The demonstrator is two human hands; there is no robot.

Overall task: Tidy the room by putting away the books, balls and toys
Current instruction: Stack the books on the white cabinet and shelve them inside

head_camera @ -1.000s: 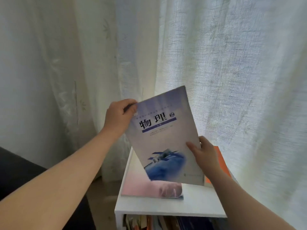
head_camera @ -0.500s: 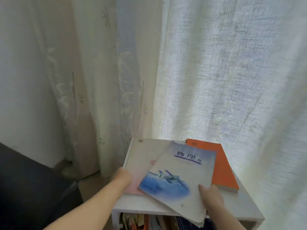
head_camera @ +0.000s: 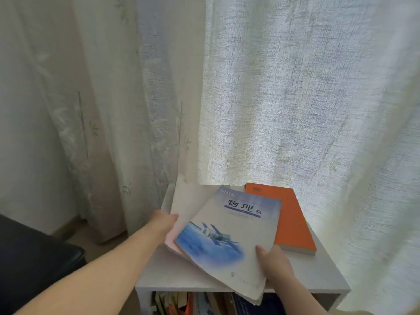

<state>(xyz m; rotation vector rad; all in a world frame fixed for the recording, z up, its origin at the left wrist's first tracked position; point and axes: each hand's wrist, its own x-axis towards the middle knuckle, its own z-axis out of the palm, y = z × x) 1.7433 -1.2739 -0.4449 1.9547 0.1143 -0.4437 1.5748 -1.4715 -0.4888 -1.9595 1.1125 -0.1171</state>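
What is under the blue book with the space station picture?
A pale pink book lies under the physics book, on the white shelf top. Only its left side shows; the rest is covered.

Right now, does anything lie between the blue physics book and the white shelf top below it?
Yes. A pale pink book lies under the physics book, the left hand at the pink book's left edge. The orange book lies beside it on the right. The right hand grips the near corner, overhanging the shelf top.
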